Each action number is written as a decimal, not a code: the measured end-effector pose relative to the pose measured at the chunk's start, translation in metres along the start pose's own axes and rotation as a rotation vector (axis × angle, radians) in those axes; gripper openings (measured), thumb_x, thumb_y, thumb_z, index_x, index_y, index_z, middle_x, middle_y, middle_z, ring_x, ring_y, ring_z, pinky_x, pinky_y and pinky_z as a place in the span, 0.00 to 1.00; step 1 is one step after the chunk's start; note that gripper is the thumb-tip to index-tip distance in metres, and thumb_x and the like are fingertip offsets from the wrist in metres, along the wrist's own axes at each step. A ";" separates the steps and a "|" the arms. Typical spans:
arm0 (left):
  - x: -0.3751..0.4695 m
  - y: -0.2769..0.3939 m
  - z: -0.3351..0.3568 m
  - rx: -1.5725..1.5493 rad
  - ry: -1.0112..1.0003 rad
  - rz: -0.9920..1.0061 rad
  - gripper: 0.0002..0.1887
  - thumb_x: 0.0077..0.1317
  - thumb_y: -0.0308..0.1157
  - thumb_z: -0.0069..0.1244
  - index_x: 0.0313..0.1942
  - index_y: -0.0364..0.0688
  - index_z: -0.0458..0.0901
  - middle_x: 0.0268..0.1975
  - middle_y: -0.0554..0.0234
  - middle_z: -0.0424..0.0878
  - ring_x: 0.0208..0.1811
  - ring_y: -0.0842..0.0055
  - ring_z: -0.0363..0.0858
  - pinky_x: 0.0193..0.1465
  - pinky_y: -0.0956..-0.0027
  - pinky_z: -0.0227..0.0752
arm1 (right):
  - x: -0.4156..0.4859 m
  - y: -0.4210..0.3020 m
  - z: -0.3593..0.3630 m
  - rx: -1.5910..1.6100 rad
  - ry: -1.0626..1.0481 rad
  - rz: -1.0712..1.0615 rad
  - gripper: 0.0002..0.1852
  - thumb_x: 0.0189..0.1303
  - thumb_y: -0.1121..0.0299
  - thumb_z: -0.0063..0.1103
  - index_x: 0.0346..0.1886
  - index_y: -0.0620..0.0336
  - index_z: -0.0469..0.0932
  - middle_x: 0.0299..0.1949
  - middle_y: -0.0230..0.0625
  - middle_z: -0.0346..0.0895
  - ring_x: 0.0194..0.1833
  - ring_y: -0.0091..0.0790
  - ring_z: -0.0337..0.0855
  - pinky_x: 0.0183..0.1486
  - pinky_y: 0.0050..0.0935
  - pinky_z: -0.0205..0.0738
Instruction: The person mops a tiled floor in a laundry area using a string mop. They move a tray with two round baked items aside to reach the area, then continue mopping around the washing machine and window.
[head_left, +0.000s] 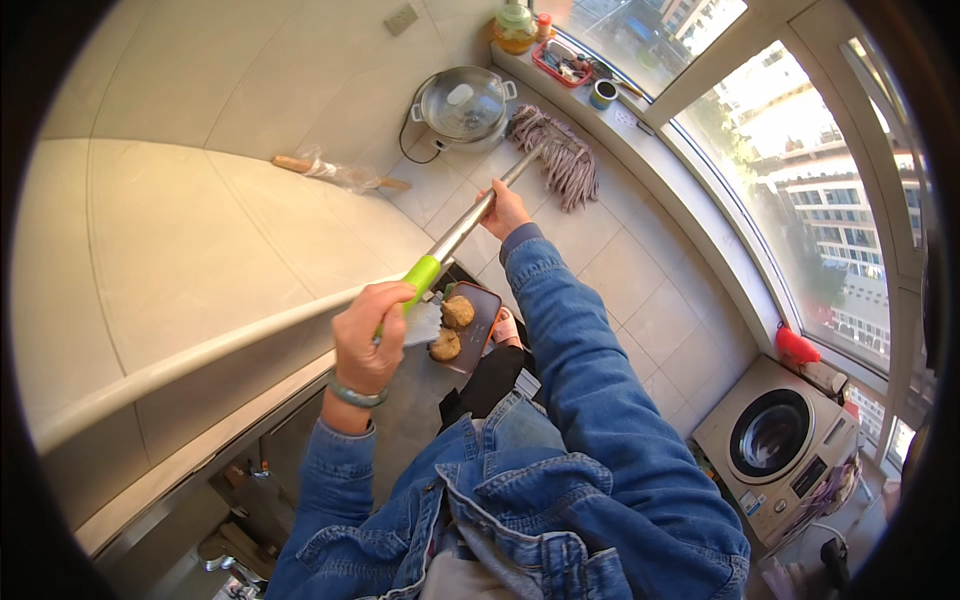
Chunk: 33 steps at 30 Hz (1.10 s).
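Note:
A string mop runs diagonally before me, its steel pole rising from the floor towards my body. My left hand, with a bangle at the wrist, is closed around the bright green grip at the pole's near end. Farther along, my right hand grips the bare metal part. The mop's greyish-purple strands lie spread on the tiled floor close to the window ledge. Below the green grip, a whitish translucent piece is partly hidden by my left hand.
A lidded electric pot with a cord stands beside the mop head. Near my slippered foot, a tray holds two brown round lumps. A plastic-wrapped wooden stick lies left. A front-loading washing machine stands right, below windows.

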<state>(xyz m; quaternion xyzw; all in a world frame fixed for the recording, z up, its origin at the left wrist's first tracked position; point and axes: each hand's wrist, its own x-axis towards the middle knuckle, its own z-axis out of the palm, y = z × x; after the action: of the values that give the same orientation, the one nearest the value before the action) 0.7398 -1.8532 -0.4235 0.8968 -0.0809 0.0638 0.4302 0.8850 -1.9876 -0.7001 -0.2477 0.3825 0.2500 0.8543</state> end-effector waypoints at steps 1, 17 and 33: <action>-0.003 -0.010 0.015 -0.015 -0.020 -0.030 0.09 0.57 0.19 0.37 0.33 0.32 0.76 0.34 0.52 0.79 0.35 0.68 0.79 0.40 0.72 0.71 | 0.011 -0.002 -0.011 -0.036 0.040 -0.009 0.11 0.62 0.61 0.45 0.36 0.59 0.64 0.29 0.33 0.69 0.31 0.31 0.72 0.35 0.32 0.70; -0.051 -0.021 0.088 -0.362 -0.126 -0.446 0.10 0.62 0.24 0.38 0.38 0.31 0.77 0.33 0.58 0.81 0.35 0.79 0.78 0.39 0.76 0.71 | -0.035 -0.011 -0.187 -0.123 0.544 -0.115 0.15 0.58 0.57 0.41 0.35 0.61 0.66 0.27 0.34 0.69 0.27 0.29 0.71 0.26 0.31 0.68; -0.056 0.003 0.057 -0.048 0.164 -0.556 0.10 0.63 0.23 0.38 0.41 0.35 0.76 0.35 0.66 0.80 0.25 0.87 0.69 0.25 0.83 0.60 | 0.026 0.035 -0.060 -0.275 0.238 -0.077 0.13 0.50 0.64 0.48 0.26 0.69 0.71 0.19 0.40 0.69 0.19 0.35 0.71 0.16 0.34 0.63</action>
<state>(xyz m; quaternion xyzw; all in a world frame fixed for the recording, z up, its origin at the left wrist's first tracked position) 0.6869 -1.8945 -0.4664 0.8659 0.2018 0.0138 0.4575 0.8464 -1.9919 -0.7640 -0.4046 0.4333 0.2358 0.7701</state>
